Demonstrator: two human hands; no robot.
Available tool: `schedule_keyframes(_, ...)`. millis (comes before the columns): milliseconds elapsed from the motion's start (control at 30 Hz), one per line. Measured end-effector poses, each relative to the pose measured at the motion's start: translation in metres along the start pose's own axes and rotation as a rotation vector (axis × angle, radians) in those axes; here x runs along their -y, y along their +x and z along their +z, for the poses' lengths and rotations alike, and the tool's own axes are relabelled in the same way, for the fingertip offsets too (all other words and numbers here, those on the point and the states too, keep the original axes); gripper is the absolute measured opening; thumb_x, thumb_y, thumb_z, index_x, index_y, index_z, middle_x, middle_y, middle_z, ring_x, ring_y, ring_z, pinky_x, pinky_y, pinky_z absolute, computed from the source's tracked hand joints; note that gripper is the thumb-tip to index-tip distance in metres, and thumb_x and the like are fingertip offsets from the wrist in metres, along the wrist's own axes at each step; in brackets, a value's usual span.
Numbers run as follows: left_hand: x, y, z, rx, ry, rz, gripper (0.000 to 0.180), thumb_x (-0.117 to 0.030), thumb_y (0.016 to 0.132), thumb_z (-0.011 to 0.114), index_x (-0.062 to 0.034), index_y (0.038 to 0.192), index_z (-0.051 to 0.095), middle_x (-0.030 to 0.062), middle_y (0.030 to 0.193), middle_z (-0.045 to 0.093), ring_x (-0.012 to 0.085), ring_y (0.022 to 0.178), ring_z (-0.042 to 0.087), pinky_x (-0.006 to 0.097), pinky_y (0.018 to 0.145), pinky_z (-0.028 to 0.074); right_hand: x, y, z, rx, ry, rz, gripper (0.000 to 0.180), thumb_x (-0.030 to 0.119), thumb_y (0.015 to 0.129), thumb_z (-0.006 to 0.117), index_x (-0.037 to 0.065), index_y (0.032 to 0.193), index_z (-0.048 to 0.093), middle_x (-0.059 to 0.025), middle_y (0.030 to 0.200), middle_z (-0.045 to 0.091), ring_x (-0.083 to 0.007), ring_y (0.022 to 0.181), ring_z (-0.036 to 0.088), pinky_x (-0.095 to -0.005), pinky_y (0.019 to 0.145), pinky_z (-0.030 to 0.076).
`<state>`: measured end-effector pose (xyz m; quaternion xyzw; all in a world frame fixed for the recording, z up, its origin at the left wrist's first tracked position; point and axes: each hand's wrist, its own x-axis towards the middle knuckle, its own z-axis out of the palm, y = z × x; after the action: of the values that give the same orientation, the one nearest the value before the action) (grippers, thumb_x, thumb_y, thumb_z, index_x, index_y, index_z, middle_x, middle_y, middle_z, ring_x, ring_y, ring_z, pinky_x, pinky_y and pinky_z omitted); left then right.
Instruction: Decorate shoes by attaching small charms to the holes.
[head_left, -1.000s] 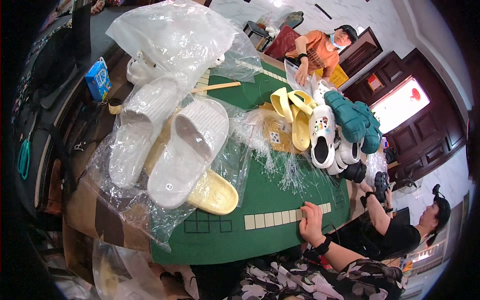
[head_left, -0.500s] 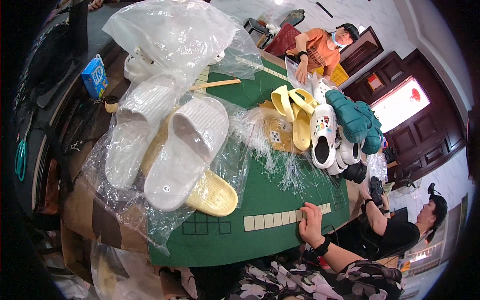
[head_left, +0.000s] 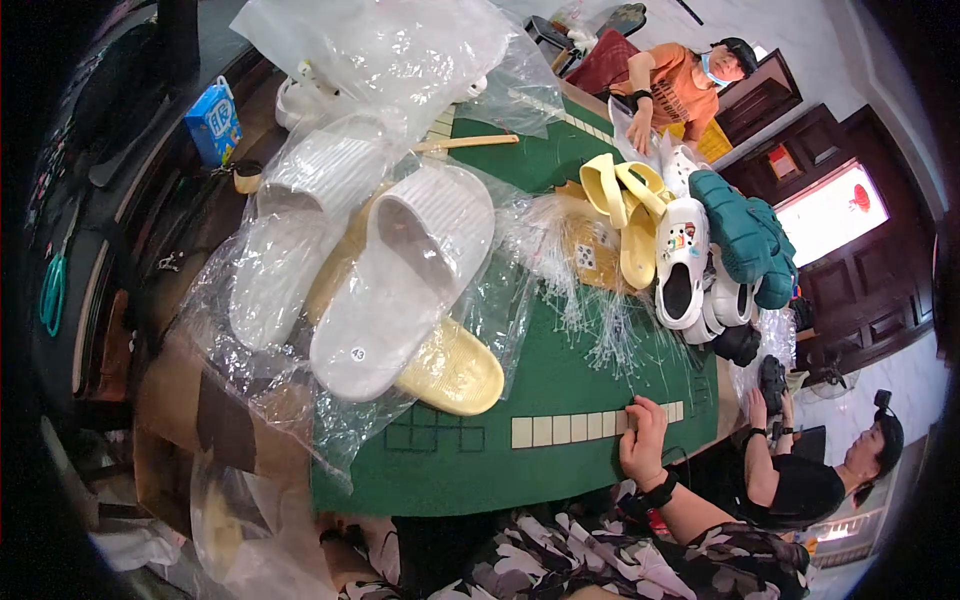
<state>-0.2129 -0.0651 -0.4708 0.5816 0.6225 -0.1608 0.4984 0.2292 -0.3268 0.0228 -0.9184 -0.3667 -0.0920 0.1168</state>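
My right hand [head_left: 645, 440] rests on the green table mat [head_left: 560, 480] near its front edge, beside a row of cream rectangles. Its fingers are curled and the fingertips pressed together, where thin clear plastic strands [head_left: 610, 345] reach toward them. Whether one is pinched cannot be seen. At the lower left, my left forearm [head_left: 345, 560] shows below the table edge, its hand largely hidden. Left of centre lie a large white slide sandal [head_left: 370, 345], another white slide [head_left: 270, 285] in clear plastic, and a yellow slide [head_left: 460, 375] partly beneath.
Yellow slides [head_left: 637, 250], a white clog [head_left: 680, 265] with charms and dark green clogs [head_left: 740, 235] are heaped at right. A wooden stick [head_left: 468, 143] lies at the back. A person in orange [head_left: 670, 95] sits beyond; another in black [head_left: 800, 475] handles a dark shoe.
The whole view has shifted, so the table and shoes appear a little farther right and higher. My right hand stays at the same place on the mat, still curled.
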Motion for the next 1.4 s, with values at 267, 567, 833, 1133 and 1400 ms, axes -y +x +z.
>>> schedule_keyframes(267,0.012,0.001,0.011,-0.063,-0.001,-0.155,0.038,-0.029,0.088,0.055,-0.0031,0.116,0.062,0.0142,0.12,0.062,0.0328,0.106,0.06,0.038,0.091,0.05,-0.003,-0.002,0.001,-0.011,-0.001,-0.013,0.04,0.0,0.071,0.052,0.003,0.111,0.053,-0.0195,0.12,0.05,-0.0388,0.112,0.047,-0.0476,0.1,0.033)
schedule_keyframes(567,0.023,-0.01,0.007,-0.176,-0.007,-0.304,0.04,-0.03,0.087,0.056,-0.0027,0.116,0.062,0.0142,0.123,0.062,0.0335,0.108,0.059,0.038,0.092,0.05,-0.003,-0.003,0.0,-0.038,0.01,-0.036,0.039,0.001,0.071,0.052,0.003,0.111,0.054,-0.0192,0.12,0.05,-0.0386,0.112,0.047,-0.0476,0.099,0.034)
schedule_keyframes(833,0.011,-0.058,-0.051,-0.177,0.766,-0.029,0.035,-0.039,0.088,0.058,-0.0132,0.109,0.067,0.0125,0.112,0.067,0.0298,0.103,0.063,0.04,0.087,0.052,-0.005,-0.003,0.0,-0.062,0.086,-0.039,0.039,0.002,0.072,0.053,0.003,0.11,0.055,-0.0184,0.12,0.051,-0.0382,0.113,0.047,-0.0482,0.099,0.033)
schedule_keyframes(1133,-0.02,-0.121,-0.095,-0.452,0.187,0.174,0.026,-0.027,0.088,0.055,-0.0173,0.111,0.064,0.0141,0.099,0.07,0.0335,0.086,0.067,0.046,0.079,0.055,-0.013,-0.006,0.001,-0.098,0.149,-0.079,0.035,0.001,0.073,0.053,0.002,0.109,0.055,-0.0194,0.121,0.052,-0.0393,0.113,0.047,-0.0496,0.098,0.034)
schedule_keyframes(1400,-0.089,-0.233,-0.149,-0.659,-0.315,0.217,0.032,-0.031,0.082,0.058,-0.0025,0.093,0.068,0.018,0.084,0.069,0.03,0.078,0.067,0.039,0.067,0.051,-0.036,-0.017,0.013,-0.13,0.15,-0.102,0.034,0.001,0.078,0.054,0.004,0.112,0.056,-0.0156,0.125,0.052,-0.036,0.119,0.046,-0.0478,0.101,0.034)
